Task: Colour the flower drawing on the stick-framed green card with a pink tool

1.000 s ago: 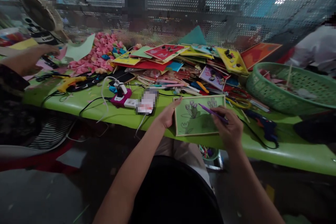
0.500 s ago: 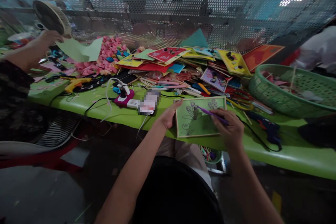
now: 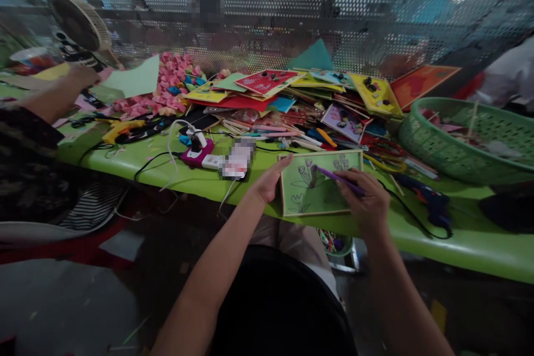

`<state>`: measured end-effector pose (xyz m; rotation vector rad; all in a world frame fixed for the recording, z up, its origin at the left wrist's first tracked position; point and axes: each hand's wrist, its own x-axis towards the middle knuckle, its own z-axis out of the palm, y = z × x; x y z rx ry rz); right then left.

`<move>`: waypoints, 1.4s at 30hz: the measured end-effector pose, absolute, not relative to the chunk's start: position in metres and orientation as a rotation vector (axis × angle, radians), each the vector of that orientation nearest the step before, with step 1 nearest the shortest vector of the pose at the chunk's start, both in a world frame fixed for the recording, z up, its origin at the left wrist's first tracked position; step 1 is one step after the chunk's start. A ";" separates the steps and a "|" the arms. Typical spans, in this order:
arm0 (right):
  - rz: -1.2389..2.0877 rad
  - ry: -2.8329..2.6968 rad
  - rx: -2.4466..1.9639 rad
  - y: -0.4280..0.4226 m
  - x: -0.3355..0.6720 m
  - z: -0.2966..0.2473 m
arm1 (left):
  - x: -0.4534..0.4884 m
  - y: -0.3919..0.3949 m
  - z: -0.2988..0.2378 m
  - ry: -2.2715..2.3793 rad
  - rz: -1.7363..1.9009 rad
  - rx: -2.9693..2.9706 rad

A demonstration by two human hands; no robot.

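Observation:
A green picture panel [image 3: 306,197] in a thin pale frame lies at the table's near edge, with flowers outlined on it in dark lines. My left hand [image 3: 271,181] grips its left side, thumb over the frame and fingers partly hidden beneath. In my right hand [image 3: 367,197] is a purple pen [image 3: 340,179], slanted to the left. Its tip meets the panel, or hovers just over it, by the middle flower group; I cannot tell which. The heel of that hand rests over the panel's right part and hides it.
Framed pictures [image 3: 269,82] and pens pile up behind the panel. To the right are a green basket [image 3: 471,142] and a dark glue gun [image 3: 429,200]. A power strip [image 3: 197,154] and phone [image 3: 238,158] sit left. Further left, a co-worker's hand [image 3: 81,80] reaches near a fan [image 3: 77,21].
The co-worker's hand has moved from the light green sheet, which now lies lower behind it. My hands stay on the panel and pen, with the pen tip barely shifted.

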<state>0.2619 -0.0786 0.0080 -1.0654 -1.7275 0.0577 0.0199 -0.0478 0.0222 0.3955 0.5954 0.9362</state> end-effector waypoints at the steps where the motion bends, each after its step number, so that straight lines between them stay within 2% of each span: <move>1: 0.059 -1.732 -1.065 -0.079 0.262 0.008 | 0.020 -0.048 0.023 0.608 0.946 0.392; 42: 0.106 -1.739 -1.094 -0.075 0.263 0.008 | 0.021 -0.050 0.021 0.601 0.952 0.396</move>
